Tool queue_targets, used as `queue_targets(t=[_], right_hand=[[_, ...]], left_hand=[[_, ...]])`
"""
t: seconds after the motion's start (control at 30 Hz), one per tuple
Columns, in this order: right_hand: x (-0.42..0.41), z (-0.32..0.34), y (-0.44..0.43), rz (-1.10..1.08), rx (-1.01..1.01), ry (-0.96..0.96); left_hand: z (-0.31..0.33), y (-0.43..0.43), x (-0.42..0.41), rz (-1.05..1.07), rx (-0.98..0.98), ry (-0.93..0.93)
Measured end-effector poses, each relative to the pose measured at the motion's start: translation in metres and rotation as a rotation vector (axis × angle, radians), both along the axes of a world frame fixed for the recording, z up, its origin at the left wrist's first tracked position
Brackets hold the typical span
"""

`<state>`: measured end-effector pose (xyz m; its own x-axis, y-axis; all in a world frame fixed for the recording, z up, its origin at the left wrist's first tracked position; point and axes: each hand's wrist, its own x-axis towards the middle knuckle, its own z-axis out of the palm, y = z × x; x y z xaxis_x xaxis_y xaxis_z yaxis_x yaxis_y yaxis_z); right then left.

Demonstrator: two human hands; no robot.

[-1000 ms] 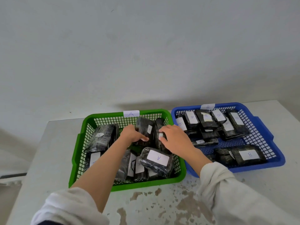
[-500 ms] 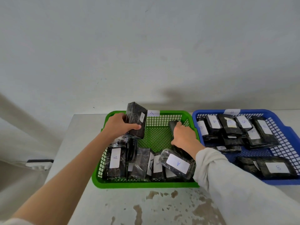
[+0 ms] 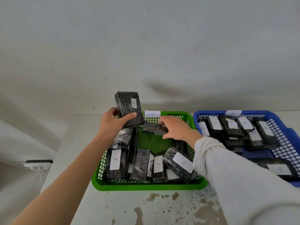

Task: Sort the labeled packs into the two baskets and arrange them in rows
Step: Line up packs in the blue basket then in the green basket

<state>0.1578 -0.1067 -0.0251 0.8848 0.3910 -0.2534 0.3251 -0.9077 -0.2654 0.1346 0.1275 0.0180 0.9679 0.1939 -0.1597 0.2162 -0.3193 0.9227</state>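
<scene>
Sitting on the stained table (image 3: 162, 208), the green basket (image 3: 146, 186) and blue basket (image 3: 263, 112) stand side by side. Above the green one's far edge, the left hand (image 3: 112, 125) grips a B pack (image 3: 128, 109) with curled fingers; the right hand (image 3: 177, 127) pinches a second pack (image 3: 154, 129).

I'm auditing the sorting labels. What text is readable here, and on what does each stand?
"B": label on the raised pack in the left hand.
"A": tag on the green basket's far rim.
"A": labels on three packs in its near row.
"B": labels on two packs in the blue basket.
Blurred: the blue basket's rim tag, every other label.
Nothing readable on the low pack in the right hand.
</scene>
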Motion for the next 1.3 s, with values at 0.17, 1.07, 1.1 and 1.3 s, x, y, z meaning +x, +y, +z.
queue_targets(t=[0.17,1.07,1.1,1.3], right_hand=[[-0.002,-0.008,-0.004,-0.101,0.206,0.169],[-0.117,0.036,-0.290,-0.543,0.832,0.454],[-0.116,0.034,-0.292,-0.520,0.808,0.464],[-0.110,0.036,-0.319,-0.388,0.645,0.425]], left_hand=[[-0.002,0.001,-0.007,0.017,-0.024,0.025],[-0.046,-0.275,-0.105,-0.250,0.712,0.053],[-0.048,-0.276,-0.105,-0.247,0.734,0.051],[-0.061,-0.277,-0.102,-0.230,0.866,0.044]])
